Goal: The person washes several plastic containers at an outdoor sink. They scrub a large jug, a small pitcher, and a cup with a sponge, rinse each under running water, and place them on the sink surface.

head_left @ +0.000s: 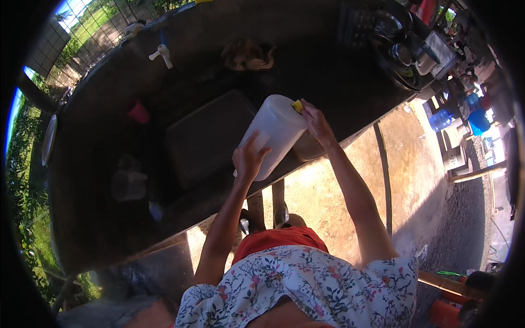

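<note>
A translucent white plastic container (280,127), tall and rounded, lies tilted over the front edge of the dark counter. My left hand (250,158) grips its near end, thumb and fingers spread along its side. At the far end, my right hand (317,121) is closed on a yellow sponge (297,106), which touches the container's rounded end. Below the container, a shallow dark rectangular basin or tray (205,136) is set in or on the counter; shadow hides which.
A white tap (162,55) juts from the back wall. Left on the counter are a red cup (139,112) and a clear pitcher (129,185). A brownish cloth-like bundle (249,56) lies at the back. Pots and pans (407,52) crowd the far right.
</note>
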Demonstrator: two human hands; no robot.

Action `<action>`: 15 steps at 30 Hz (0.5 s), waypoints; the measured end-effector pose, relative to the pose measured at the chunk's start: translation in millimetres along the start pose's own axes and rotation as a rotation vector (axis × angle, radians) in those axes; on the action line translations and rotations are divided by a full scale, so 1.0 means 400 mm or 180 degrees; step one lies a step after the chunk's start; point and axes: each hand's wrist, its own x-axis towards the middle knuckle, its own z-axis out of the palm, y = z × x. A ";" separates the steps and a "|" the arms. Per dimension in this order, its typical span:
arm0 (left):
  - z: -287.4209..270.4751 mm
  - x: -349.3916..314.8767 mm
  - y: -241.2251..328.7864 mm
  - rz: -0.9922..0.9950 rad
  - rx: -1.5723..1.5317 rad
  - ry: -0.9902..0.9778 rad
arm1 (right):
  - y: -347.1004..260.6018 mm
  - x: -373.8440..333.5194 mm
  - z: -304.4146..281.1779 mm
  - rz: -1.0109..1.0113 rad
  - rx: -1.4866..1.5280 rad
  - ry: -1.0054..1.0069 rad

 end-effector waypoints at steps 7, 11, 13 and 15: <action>-0.068 0.033 0.038 -0.0167 0.0677 -0.0229 | -0.064 0.035 0.125 -0.0815 -0.0720 -0.0333; -0.122 0.060 0.021 -0.0363 0.1325 -0.0644 | -0.091 -0.045 0.238 -0.1636 -0.0598 -0.0609; -0.141 0.069 -0.001 -0.0793 0.1516 -0.1045 | -0.078 -0.075 0.279 -0.1232 0.0092 -0.1018; -0.145 0.065 -0.021 -0.0826 0.1579 -0.1254 | -0.048 -0.087 0.307 -0.1232 0.0000 -0.1443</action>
